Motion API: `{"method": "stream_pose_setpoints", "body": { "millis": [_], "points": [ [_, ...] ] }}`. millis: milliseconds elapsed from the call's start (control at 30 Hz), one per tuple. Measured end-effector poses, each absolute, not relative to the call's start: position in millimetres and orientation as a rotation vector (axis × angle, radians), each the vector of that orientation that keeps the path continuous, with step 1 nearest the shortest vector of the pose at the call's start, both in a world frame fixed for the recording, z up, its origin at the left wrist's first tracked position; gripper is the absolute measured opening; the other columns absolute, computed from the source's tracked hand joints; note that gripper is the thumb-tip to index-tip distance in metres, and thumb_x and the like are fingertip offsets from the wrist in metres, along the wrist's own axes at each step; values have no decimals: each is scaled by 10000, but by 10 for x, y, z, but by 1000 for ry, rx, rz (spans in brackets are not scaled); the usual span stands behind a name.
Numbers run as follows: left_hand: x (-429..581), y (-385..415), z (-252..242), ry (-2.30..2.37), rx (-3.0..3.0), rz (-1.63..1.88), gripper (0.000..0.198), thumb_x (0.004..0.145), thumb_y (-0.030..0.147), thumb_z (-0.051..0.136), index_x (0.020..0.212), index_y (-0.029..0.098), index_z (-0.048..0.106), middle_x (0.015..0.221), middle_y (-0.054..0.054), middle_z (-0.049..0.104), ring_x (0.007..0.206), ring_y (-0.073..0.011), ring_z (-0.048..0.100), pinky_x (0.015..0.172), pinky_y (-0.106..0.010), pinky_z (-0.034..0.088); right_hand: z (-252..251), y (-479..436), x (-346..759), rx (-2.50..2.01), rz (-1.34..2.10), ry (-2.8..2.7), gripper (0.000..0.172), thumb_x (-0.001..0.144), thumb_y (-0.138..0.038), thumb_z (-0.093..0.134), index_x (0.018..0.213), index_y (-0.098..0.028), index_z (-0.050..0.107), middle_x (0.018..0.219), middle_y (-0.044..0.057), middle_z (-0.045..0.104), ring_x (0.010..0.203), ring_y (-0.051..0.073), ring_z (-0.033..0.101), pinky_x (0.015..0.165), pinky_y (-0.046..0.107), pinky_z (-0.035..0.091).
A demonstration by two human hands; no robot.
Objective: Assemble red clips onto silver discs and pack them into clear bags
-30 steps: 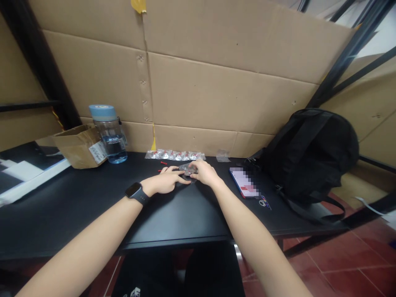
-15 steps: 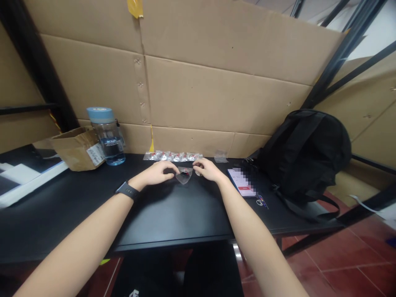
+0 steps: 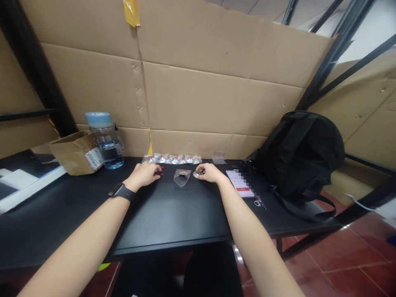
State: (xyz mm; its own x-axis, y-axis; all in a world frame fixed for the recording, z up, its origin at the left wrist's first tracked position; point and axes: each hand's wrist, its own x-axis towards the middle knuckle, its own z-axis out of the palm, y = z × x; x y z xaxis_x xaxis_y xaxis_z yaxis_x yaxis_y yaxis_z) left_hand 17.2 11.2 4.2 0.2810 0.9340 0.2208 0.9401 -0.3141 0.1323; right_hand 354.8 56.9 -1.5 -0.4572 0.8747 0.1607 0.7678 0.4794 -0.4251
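My right hand (image 3: 209, 172) pinches a small round silvery piece (image 3: 196, 175) just above the black table. To its left lies a clear plastic bag (image 3: 182, 178), its mouth toward the back and a bit of red at its top edge; neither hand touches it. Further left, my left hand (image 3: 144, 175) is low over the table with thumb and forefinger apart. Thin red pieces (image 3: 160, 174), like cord, show at its fingertips; whether they are touched I cannot tell. Behind, a row of several clear packets (image 3: 175, 159) with silvery and red contents runs along the cardboard.
A water bottle (image 3: 107, 142) and a cardboard box (image 3: 76, 154) stand at the left. At the right are a phone (image 3: 239, 184), a keyring (image 3: 259, 202) and a black backpack (image 3: 305, 161). Another clear bag (image 3: 219, 158) lies by the cardboard wall (image 3: 198, 103).
My left hand has let go of the plastic bag and moved left to the red pieces. The bag now lies on the table. My right hand has stayed nearly in place with the silvery piece.
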Motion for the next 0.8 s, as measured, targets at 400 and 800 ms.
{"method": "stream_pose_setpoints", "body": {
  "millis": [400,800],
  "points": [
    [254,159,-61,-1841,-2500,-453,199,894,311,553,784,242,704,1037,-75,760,1039,-280,650,878,-382,417,43,544,3564,-1362,374,-2419,510,621,-151,820,1128,-169,768,1147,85,679,969,192,655,905,261,494],
    [546,-67,214,-1742,-2501,-966,135,913,364,611,942,252,682,994,-26,774,989,-247,686,950,-398,377,200,387,3504,-1384,464,-2589,522,557,-159,823,1078,-171,794,969,60,782,861,215,717,769,254,529]
  ]
}}
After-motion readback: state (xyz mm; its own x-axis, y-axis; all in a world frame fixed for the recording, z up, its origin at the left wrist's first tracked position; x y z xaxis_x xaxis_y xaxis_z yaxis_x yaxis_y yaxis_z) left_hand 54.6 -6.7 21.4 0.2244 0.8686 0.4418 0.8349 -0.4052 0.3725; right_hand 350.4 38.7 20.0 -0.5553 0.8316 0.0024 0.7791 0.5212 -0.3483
